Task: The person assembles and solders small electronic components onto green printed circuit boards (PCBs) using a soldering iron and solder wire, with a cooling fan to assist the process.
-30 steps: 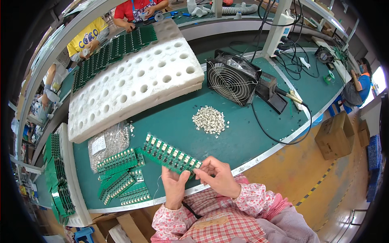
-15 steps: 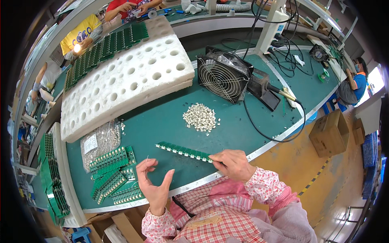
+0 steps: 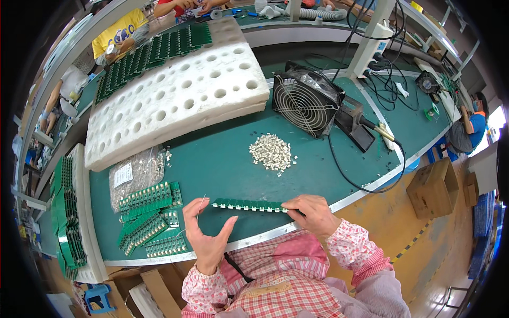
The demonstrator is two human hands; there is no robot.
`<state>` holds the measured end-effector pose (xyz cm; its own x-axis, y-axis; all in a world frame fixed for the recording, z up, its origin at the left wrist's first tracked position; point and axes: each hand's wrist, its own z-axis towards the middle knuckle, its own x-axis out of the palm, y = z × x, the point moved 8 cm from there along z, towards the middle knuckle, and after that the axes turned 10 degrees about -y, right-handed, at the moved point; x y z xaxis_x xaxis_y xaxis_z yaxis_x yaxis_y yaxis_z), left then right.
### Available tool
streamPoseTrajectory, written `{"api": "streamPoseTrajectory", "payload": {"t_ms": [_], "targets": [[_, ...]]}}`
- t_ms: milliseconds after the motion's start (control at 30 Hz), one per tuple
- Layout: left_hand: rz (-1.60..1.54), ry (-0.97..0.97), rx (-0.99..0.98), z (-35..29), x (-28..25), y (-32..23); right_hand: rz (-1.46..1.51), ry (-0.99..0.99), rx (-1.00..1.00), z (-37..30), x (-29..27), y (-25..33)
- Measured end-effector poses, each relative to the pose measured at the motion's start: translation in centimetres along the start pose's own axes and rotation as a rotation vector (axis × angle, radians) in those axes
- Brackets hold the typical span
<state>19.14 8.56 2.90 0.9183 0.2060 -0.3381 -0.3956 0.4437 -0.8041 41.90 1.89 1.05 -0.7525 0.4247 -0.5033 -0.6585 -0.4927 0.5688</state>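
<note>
My right hand (image 3: 313, 214) pinches the right end of a long, narrow green circuit board strip (image 3: 249, 204), raised above the bench. White connectors line its near edge. My left hand (image 3: 208, 238) is just beyond the strip's left end, thumb and forefinger spread apart. A thin silvery wire (image 3: 200, 205) sticks out past its curled fingers; the wire's hold inside the hand is partly hidden. Beyond the strip lies a heap of small white connectors (image 3: 271, 152). Left of my left hand are stacked green circuit boards (image 3: 146, 228) with white connectors.
A white foam block (image 3: 175, 100) with round holes carries rows of green boards (image 3: 154, 55). A plastic bag of parts (image 3: 137, 175) lies before it. A black fan (image 3: 306, 103) and a soldering iron in its stand (image 3: 360, 130) are at right. Other people work beyond the bench.
The strip has swung to lie nearly level across the view, its left end now closer to my left hand. The whole bench has shifted slightly in view. Both hands keep their hold.
</note>
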Motion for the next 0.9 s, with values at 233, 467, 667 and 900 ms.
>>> {"api": "streamPoseTrajectory", "payload": {"t_ms": [233, 467, 667, 900], "targets": [[-0.005, -0.014, -0.038, 0.2, -0.1, 1.1, 0.019, 0.034, 0.035, 0.3, 0.1, -0.2], [-0.112, 0.166, -0.304, -0.4, 1.1, 3.7, -0.003, 0.065, 0.081, 0.5, 0.2, -0.3], [-0.183, 0.206, -0.393, -0.9, 1.6, 4.5, 0.002, 0.071, 0.070, 0.6, 0.4, -0.3], [-0.164, 0.206, -0.410, -1.1, 1.4, 4.5, -0.035, 0.081, 0.081, 1.2, 0.0, -0.4]]}}
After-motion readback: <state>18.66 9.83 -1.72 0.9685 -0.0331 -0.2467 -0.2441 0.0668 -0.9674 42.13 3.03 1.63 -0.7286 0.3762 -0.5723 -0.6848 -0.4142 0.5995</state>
